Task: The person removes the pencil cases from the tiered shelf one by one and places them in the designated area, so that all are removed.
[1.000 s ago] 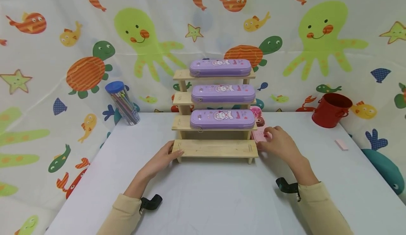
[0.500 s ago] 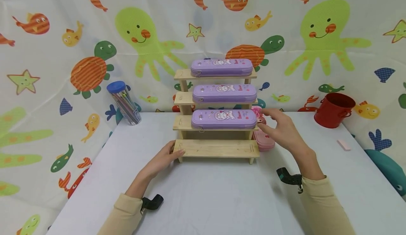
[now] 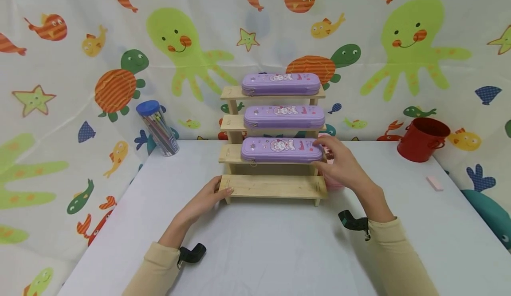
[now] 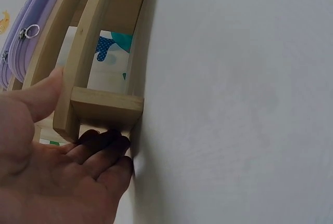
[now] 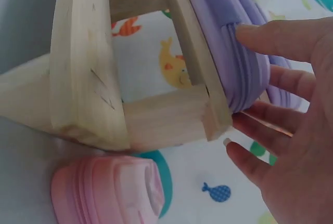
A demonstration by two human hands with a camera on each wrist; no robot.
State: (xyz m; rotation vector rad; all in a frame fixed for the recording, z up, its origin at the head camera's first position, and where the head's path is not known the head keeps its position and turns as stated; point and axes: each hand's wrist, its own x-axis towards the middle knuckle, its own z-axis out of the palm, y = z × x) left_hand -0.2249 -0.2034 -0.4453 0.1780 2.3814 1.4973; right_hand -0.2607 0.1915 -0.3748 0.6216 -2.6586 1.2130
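In the head view a stepped wooden display rack stands mid-table, a purple zippered pencil case lying on each of its upper three steps. My left hand grips the left end of the lowest step; the left wrist view has the thumb against the board and the fingers below it. My right hand holds the right end of the lowest purple pencil case, thumb at its front and fingers round the end. Behind that hand, a pink case sits beside the rack, largely hidden in the head view.
A clear tub of pencils with a blue lid leans at the back left. At the right stand a red metal bucket and a small pink block. A sea-animal patterned cloth hangs behind the white table.
My right hand has left the pink case, risen, then moved left onto the end of the lowest purple pencil case. The left hand stays on the rack.
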